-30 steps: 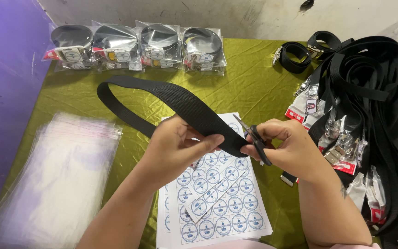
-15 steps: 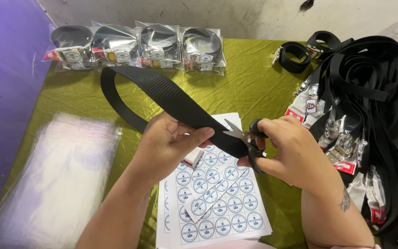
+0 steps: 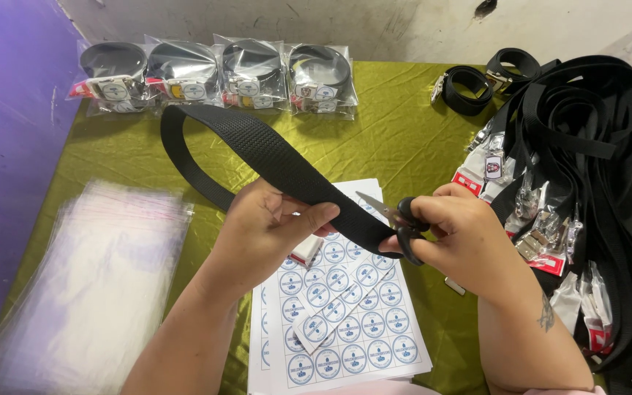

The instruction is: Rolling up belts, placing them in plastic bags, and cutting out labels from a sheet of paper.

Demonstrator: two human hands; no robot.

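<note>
My left hand (image 3: pixel 268 223) pinches a black webbing belt (image 3: pixel 257 146), which loops up and to the left over the green cloth. My right hand (image 3: pixel 462 230) grips small black-handled scissors (image 3: pixel 396 219), blades pointing left, right at the belt's near end. Both hands hover above a white sheet of round blue-and-white stickers (image 3: pixel 341 322). A cut strip of stickers lies slanted across the sheet.
Several clear bags holding rolled belts (image 3: pixel 217 77) line the back of the green-covered table (image 3: pixel 404 124). A big heap of black belts with tagged buckles (image 3: pixel 587 168) fills the right. A stack of clear plastic bags (image 3: pixel 89 285) lies at the left.
Both hands lifted slightly and the belt loop rose and swung left. The scissors came out from behind the belt end, with their blades now showing.
</note>
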